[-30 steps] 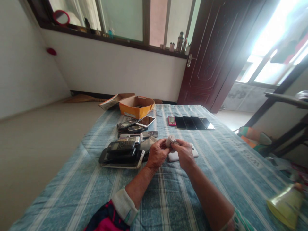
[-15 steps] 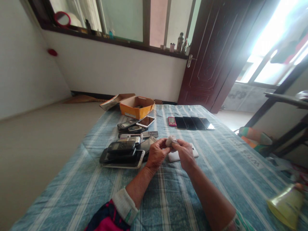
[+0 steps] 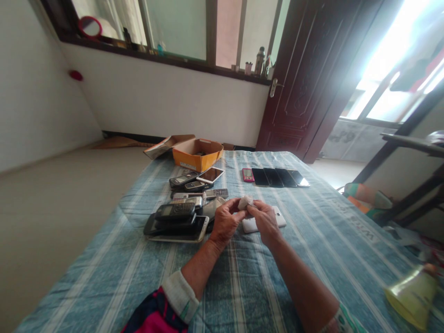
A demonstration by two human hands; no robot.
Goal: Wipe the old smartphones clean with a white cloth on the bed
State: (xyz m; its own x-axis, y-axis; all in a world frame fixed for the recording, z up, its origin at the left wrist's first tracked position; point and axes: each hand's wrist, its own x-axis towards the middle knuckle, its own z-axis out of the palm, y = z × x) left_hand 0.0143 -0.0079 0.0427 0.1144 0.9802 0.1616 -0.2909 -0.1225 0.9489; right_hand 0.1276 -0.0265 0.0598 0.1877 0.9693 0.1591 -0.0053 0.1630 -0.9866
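Head cam: L hand (image 3: 225, 224) and R hand (image 3: 267, 222) are both closed in a fingertip grip on a pale crumpled wad (image 3: 245, 202), prob cloth or tissue. It's btwn them, by the far-left part of a white phone (image 3: 250, 225) lying on the striped sheet (image 3: 114, 259); can't tell if wad and phone touch. Step in hand, imo: fingers working the wad, maybe folding or rubbing smth inside, tho nothing inside shows. Next move prob calls for one pinch staying firm while the other shifts, w/o dropping it. Wad's roundish, so no clear long axis; its loose bit seems to point toward the R fingers. The phone's long axis runs roughly L-R, R end angled a bit away, camera end at R, back up. FYI, phone pile (image 3: 175, 210) sits left of the hands, overlapping dark phones (image 3: 274, 177) further off, orange box (image 3: 189, 162) at the far left.
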